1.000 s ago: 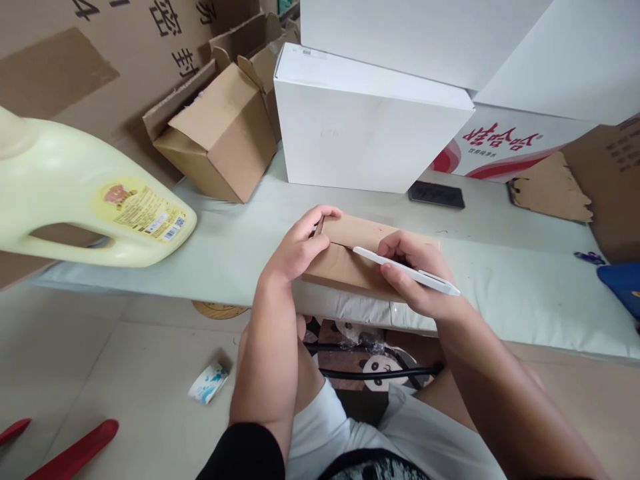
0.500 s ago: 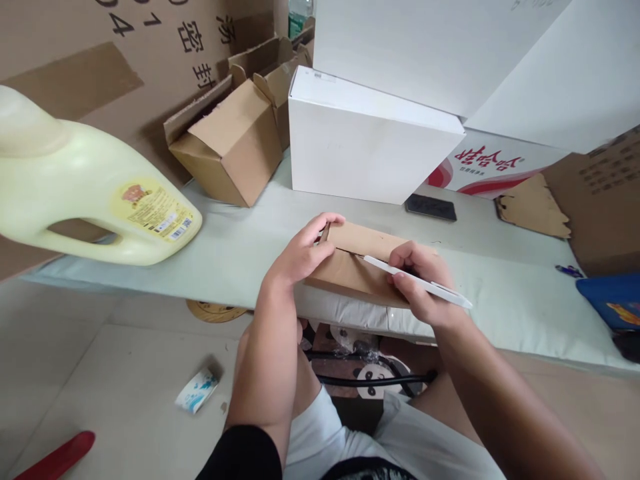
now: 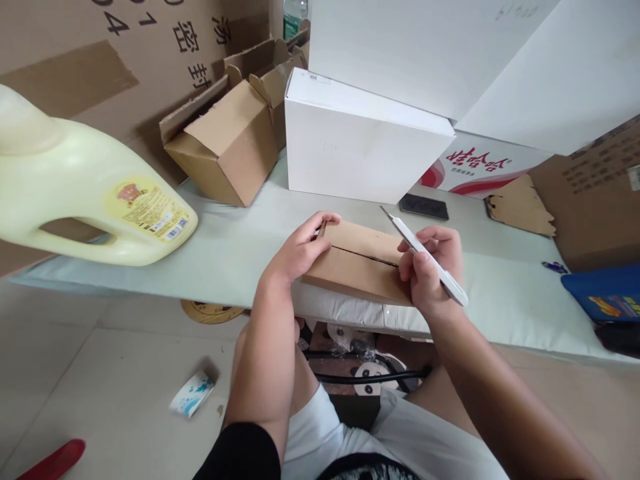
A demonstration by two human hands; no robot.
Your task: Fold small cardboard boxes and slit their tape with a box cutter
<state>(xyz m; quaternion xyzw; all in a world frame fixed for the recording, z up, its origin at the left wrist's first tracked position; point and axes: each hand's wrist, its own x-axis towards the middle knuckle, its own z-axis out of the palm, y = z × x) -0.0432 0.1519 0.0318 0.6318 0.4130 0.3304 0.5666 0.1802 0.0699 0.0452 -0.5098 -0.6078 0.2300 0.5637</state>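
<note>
A flat brown cardboard box lies at the front edge of the covered table, a dark slit running along its top. My left hand grips the box's left end, thumb on top and fingers over the far corner. In my right hand is a white utility knife, held between thumb and fingers. Its thin grey blade is out and points up and away to the left, raised off the cardboard. The right hand is over the box's right end, and some of its fingers are hidden.
A white box stands behind, with a black phone beside it. Open cardboard boxes and a pale yellow jug are on the left. To the right lie a torn cardboard piece and a blue pouch.
The knife has lifted out of the slit, and its blade now tilts upward. My right hand has turned with it. My left hand keeps its place on the box.
</note>
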